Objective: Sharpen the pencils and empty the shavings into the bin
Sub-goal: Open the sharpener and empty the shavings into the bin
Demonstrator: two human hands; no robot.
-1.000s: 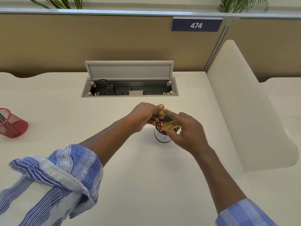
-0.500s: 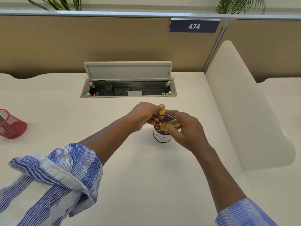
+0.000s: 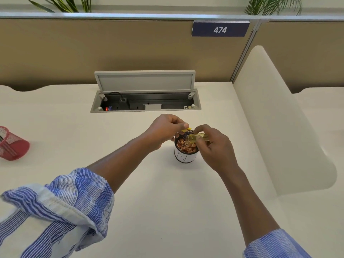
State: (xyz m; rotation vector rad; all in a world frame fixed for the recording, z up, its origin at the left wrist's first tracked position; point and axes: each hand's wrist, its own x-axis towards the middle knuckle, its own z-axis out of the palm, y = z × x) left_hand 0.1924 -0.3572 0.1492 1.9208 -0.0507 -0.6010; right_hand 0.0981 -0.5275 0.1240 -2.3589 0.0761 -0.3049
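Clear yellow shavings case (image 3: pixel 195 138) lies almost level over bin (image 3: pixel 185 157), long axis left to right, open mouth toward left, just above brown shavings (image 3: pixel 186 146). Right hand (image 3: pixel 217 148) grips case at its right end. Left hand (image 3: pixel 163 131) pinches small yellow sharpener part (image 3: pixel 187 129) near far rim of bin. Bin is white with dark rim, upright on worktop (image 3: pixel 167 202), middle of scene
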